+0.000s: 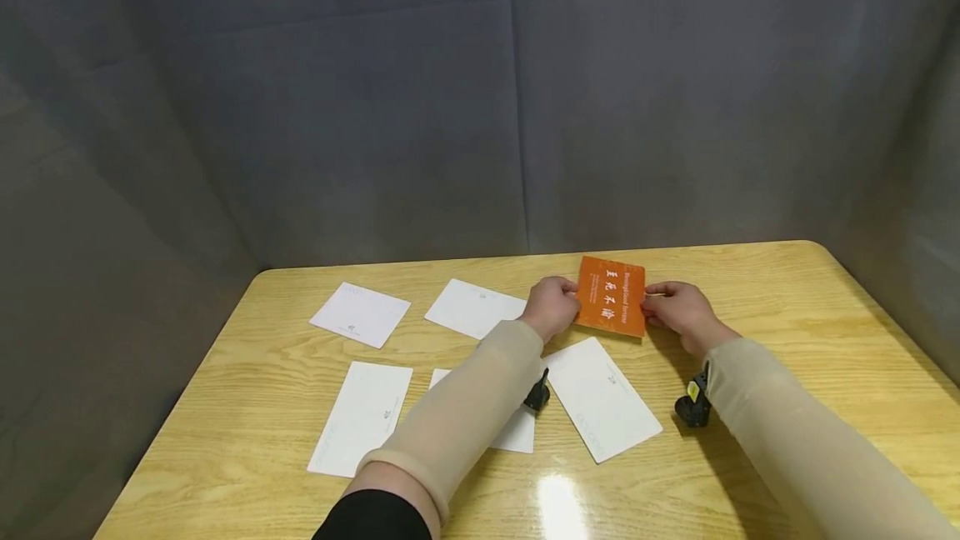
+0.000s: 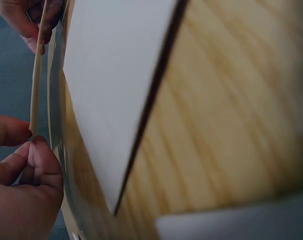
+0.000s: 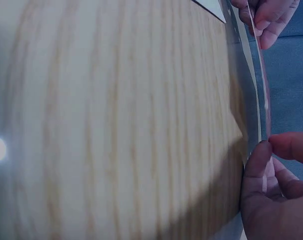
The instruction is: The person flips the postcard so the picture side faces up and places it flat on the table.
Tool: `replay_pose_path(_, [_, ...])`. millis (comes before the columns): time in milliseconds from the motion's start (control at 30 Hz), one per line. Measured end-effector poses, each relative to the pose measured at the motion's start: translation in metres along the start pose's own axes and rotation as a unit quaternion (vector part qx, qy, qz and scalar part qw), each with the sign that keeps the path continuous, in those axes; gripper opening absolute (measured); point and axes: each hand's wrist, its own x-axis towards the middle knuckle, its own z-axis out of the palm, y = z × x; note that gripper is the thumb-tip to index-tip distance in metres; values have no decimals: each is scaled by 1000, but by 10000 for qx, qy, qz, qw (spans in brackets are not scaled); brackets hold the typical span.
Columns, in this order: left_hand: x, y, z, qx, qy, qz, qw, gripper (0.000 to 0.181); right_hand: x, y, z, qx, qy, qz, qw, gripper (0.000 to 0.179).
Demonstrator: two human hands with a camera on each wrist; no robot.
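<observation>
An orange card point(image 1: 611, 297) with white printed characters is held between the two hands near the table's far edge. My left hand point(image 1: 552, 307) pinches its left edge, thumb against fingers. On the opposite edge my right hand point(image 1: 681, 312) pinches it the same way. Seen edge-on in the left wrist view, the card point(image 2: 37, 75) is a thin strip between the fingers, above the table. The right wrist view has the card point(image 3: 265, 95) edge-on too, with a slight bend. Just below the hands lies a white card point(image 1: 603, 398), face plain but for small faint print.
More white cards lie on the wooden table point(image 1: 795, 307): one at the back left point(image 1: 361, 314), one at the back middle point(image 1: 475, 308), one at the front left point(image 1: 360, 417), and another partly under the left forearm point(image 1: 517, 432). A grey curtain point(image 1: 390, 132) hangs behind.
</observation>
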Motion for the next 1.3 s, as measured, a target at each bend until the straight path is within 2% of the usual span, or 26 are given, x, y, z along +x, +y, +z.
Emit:
replay_pose_path(100, [0,-1,-3,398,13,108,9991,29,0,-3,3,-128,-46,2,9999,48])
replay_pose_path(233, [1,-4,-6,714,39,126,9974,29,-2,-8,6,-153,-120,17,9998,47])
replay_pose_path(467, [0,-7,-10,664,95,-122,9977,28,-5,-15,8,-118,-344,4,9993,47])
replay_pose_path(733, [-5,-9,-17,460,24,-166,9988,33,-6,-11,6,-15,-409,10,9992,49])
replay_pose_path(900, [-8,-17,-30,402,-160,72,9990,35,-4,-10,6,315,-95,-38,9995,51])
replay_pose_path(1000, [-9,-21,-39,328,-120,114,9993,36,-5,-12,7,567,57,-70,9984,52])
replay_pose_path(1100, [-10,-23,-50,188,-56,65,9998,37,-6,-16,11,668,-25,-83,9977,53])
replay_pose_path(1300, [-12,-23,-76,242,94,57,9996,40,-10,-27,25,714,-315,-237,9967,50])
